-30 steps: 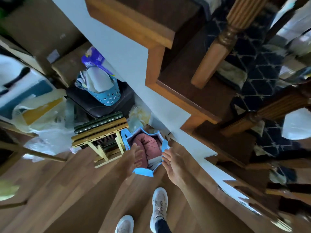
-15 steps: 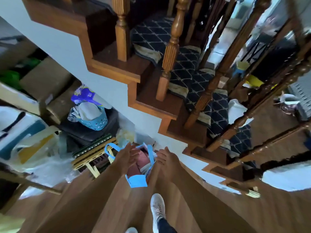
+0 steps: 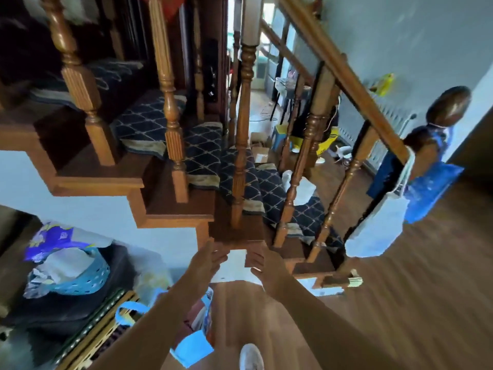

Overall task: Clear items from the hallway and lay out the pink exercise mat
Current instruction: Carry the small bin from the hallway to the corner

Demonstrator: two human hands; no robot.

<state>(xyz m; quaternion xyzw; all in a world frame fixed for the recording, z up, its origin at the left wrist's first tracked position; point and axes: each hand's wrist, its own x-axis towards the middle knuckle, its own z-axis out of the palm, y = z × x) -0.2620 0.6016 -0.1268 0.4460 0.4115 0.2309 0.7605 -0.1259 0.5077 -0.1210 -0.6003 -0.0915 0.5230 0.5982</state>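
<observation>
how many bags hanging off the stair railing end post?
2, both on the wooden end post at right: a pale white cloth bag hanging lower and nearer, and a bright blue plastic bag beside it. Dark blue fabric behind may hide more.

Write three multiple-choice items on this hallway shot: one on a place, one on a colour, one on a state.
1. Where does the blue tote bag sit?
A. on a stair tread
B. on the floor under the left arm
C. hung from the handrail

2. What colour is the stair carpet?
A. plain red
B. navy with a pale diamond pattern
C. green stripes

3. What are the left hand and right hand doing?
A. open and empty
B. gripping the bag handles
C. holding a mat

Answers: B, bag stands low beside the shoe; B, diamonds show on each tread; A, fingers spread, nothing held.
</observation>
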